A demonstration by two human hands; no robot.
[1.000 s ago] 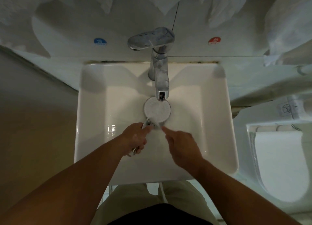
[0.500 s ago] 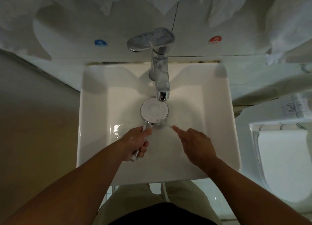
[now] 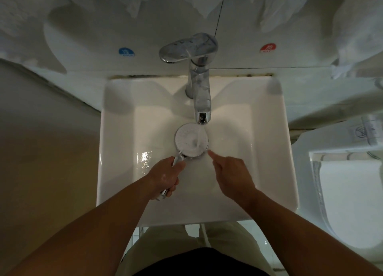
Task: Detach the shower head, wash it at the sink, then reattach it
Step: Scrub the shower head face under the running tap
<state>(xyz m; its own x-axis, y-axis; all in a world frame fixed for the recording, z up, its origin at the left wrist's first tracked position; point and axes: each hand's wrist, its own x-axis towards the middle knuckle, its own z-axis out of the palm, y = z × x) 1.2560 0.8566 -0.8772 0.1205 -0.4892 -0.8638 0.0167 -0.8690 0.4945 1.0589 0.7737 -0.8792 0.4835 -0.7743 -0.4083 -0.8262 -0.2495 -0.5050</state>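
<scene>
Round white-faced chrome shower head (image 3: 191,140) held face-up in white ceramic sink (image 3: 116,151), under chrome faucet (image 3: 200,93) stream, for rinsing. Handle gripped by left hand (image 3: 165,175). Nothing grasped by right hand (image 3: 230,176); forefinger extended toward head's 5 o'clock rim, probably for rubbing.

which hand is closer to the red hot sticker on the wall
Right. The right hand sits below the red sticker, slightly left; the left hand, gripping the shower head, is farther left.

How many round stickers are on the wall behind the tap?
2: a blue sticker left of the tap, and a red sticker right of it. No others show.
</scene>
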